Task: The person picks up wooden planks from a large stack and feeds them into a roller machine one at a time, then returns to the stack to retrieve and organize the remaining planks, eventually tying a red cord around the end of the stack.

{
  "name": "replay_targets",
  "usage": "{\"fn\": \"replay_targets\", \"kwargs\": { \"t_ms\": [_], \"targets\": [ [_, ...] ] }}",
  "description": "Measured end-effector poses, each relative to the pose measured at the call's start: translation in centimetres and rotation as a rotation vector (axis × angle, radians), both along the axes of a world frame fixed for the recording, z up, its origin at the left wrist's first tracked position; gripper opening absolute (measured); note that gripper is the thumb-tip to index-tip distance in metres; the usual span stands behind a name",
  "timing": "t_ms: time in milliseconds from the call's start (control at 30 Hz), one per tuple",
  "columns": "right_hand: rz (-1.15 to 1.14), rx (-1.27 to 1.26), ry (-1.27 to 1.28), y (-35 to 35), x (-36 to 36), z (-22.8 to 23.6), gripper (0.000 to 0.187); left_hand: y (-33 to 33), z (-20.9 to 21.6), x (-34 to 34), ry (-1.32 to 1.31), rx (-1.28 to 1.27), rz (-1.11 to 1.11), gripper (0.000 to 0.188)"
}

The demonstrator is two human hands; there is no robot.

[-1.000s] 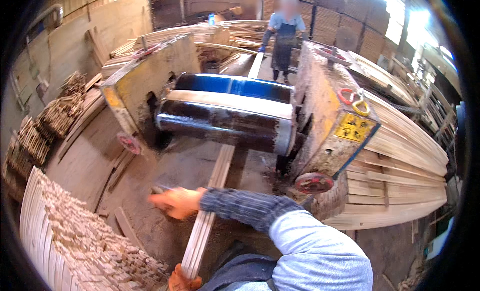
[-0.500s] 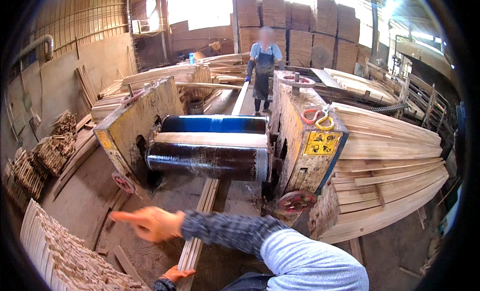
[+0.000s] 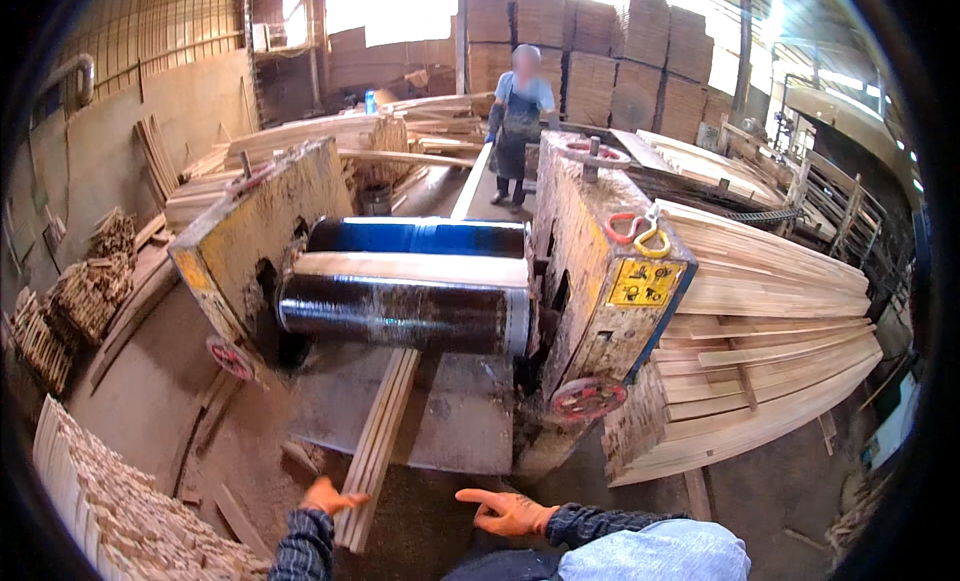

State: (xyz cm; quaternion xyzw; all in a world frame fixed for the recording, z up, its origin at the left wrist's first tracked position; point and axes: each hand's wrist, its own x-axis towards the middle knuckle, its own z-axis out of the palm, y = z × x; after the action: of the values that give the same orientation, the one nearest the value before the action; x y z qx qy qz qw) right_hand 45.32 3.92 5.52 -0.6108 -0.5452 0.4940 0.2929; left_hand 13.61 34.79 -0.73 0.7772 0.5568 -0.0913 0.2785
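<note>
A bundle of long, narrow wooden strips [image 3: 385, 422] runs out from under a roller machine toward me. My left hand [image 3: 330, 496], in an orange glove, is at the near end of the strips, gripping their left side with a digit lying across the top. To the right of them, apart from the wood, is my orange-gloved right hand [image 3: 512, 512]. Its index finger stretches left toward the strips, and it holds nothing. Ahead lies the machine's dark, glossy front roller [image 3: 400, 316], with a blue-sheened roller [image 3: 420, 238] behind it and a pale wood-coloured band [image 3: 410, 269] between.
Worn yellow side housings [image 3: 610, 271] flank the rollers, with red handwheels [image 3: 588, 399] low down. Stacked boards [image 3: 760, 381] lie at the right, bundled strips [image 3: 120, 511] at the near left. Beyond the machine a person [image 3: 519, 121] in an apron holds a long strip [image 3: 473, 184].
My right hand has swung from the left, across the strips, to their right side. The left hand stays at the strips' near end. The far person has shifted slightly left in view.
</note>
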Motion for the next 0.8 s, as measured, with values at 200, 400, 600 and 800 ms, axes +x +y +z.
{"fn": "replay_targets", "kwargs": {
  "t_ms": [200, 400, 600, 800],
  "targets": [
    [0.221, -0.049, 0.02, 1.3, -0.8, -0.1, 0.071, -3.5, 22.7, 6.7, -0.533, 0.676, -0.432, 0.032],
    [0.13, 0.381, -0.146, 4.0, -0.8, 0.5, 0.067, -13.2, 41.5, 12.3, -0.288, 0.807, -0.941, 0.023],
    [0.164, 0.295, -0.189, 4.5, -1.1, -0.1, 0.064, -19.4, 48.7, 14.1, -0.064, 0.734, -1.227, 0.029],
    [0.182, 0.27, -0.203, 3.5, -1.6, -0.5, 0.059, -21.0, 49.6, 14.7, -0.092, 0.658, -1.301, 0.033]
  ]
}}
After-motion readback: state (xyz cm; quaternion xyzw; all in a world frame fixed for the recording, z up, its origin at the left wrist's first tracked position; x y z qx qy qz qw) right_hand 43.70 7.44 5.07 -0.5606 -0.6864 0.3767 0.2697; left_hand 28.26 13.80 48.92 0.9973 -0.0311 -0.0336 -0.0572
